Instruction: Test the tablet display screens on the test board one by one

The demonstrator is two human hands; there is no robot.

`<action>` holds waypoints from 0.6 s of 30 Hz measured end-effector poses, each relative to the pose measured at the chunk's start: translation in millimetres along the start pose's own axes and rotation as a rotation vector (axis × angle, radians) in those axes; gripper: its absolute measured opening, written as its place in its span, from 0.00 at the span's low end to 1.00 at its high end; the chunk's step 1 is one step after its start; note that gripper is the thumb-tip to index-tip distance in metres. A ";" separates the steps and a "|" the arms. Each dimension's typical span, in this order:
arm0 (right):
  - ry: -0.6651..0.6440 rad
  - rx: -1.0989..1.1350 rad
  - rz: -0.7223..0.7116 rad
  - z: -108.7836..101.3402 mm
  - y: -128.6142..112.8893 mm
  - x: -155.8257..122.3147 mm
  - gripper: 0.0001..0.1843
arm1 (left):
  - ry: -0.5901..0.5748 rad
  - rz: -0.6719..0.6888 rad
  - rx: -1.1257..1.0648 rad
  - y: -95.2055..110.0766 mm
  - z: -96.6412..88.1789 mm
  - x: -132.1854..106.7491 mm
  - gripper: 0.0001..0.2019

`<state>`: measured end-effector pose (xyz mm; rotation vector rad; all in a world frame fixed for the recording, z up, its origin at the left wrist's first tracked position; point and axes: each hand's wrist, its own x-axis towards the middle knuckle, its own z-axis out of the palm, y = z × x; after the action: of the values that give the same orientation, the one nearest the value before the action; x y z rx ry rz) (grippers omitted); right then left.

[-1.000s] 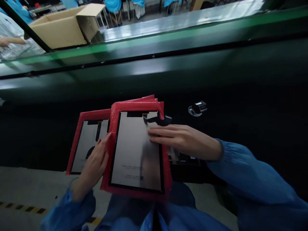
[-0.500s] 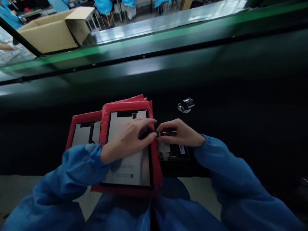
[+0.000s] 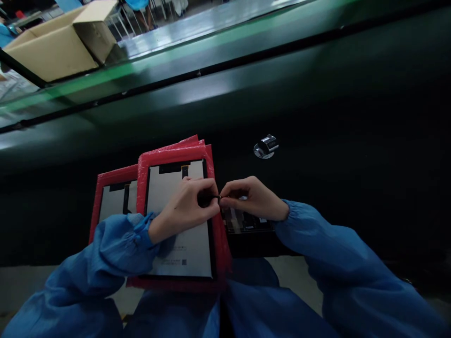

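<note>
A grey display panel (image 3: pixel 176 244) lies on a red bubble-wrap sleeve (image 3: pixel 141 178) at the table's near edge, on top of other red sleeves. My left hand (image 3: pixel 186 209) rests over the panel's right side, its fingers pinched on a dark flex cable (image 3: pixel 207 198) at the panel's right edge. My right hand (image 3: pixel 252 199) meets it from the right, fingertips pinched at the same spot. Under my right hand sits a dark device body (image 3: pixel 248 225) with exposed parts. A second panel in a red sleeve (image 3: pixel 112 199) lies to the left.
A small shiny metal object (image 3: pixel 266 146) sits on the dark table beyond my right hand. A green-edged conveyor (image 3: pixel 141 70) runs across the back. An open cardboard box (image 3: pixel 52 44) stands at the far left. Floor shows below the table edge.
My left hand moved from the panel's left edge across to its right side and closed on the cable. My right hand, flat on the panel before, drew right and pinched.
</note>
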<state>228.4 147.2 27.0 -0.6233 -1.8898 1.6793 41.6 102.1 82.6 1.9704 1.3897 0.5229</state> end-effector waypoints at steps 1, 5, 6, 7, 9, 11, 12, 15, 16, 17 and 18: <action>0.016 -0.009 -0.011 1.6 0.6 -0.1 0.10 | 0.003 -0.002 -0.005 -0.3 1.4 0.8 0.05; 0.042 -0.021 -0.046 6.9 -1.3 -0.6 0.09 | -0.002 0.015 0.006 1.5 1.1 -0.3 0.06; 0.037 -0.021 -0.049 5.9 -2.8 -1.1 0.10 | 0.014 0.022 0.004 2.3 -2.5 -3.7 0.06; 0.048 -0.039 -0.053 3.1 -4.2 -1.7 0.11 | 0.039 0.021 -0.008 2.7 -8.0 -9.3 0.05; 0.189 -0.187 -0.087 -9.3 -4.6 -3.5 0.12 | 0.151 0.002 -0.028 0.0 -24.0 -27.3 0.06; 0.472 -0.508 -0.131 -30.3 0.7 -5.5 0.14 | 0.335 -0.064 0.005 -9.4 -42.2 -52.0 0.12; 0.621 -0.700 -0.144 -42.5 5.8 -6.3 0.15 | 0.449 -0.132 0.066 -16.7 -49.9 -65.3 0.14; 0.758 -1.086 -0.065 -75.2 26.7 -5.9 0.20 | 0.478 -0.415 0.310 -42.6 -60.5 -100.9 0.13; 0.739 -1.136 -0.037 -82.4 33.5 -4.9 0.20 | 0.414 -0.511 0.340 -50.7 -59.6 -109.5 0.14; 0.720 -1.168 -0.025 -87.1 39.3 -3.8 0.21 | 0.351 -0.587 0.333 -57.8 -57.1 -116.3 0.15; 0.709 -1.193 -0.028 -89.4 44.0 -2.9 0.22 | 0.306 -0.641 0.294 -63.7 -53.5 -121.2 0.16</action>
<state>289.1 217.4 -9.3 -1.3646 -2.0977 0.0385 -78.9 18.0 80.8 1.5528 2.2766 0.3337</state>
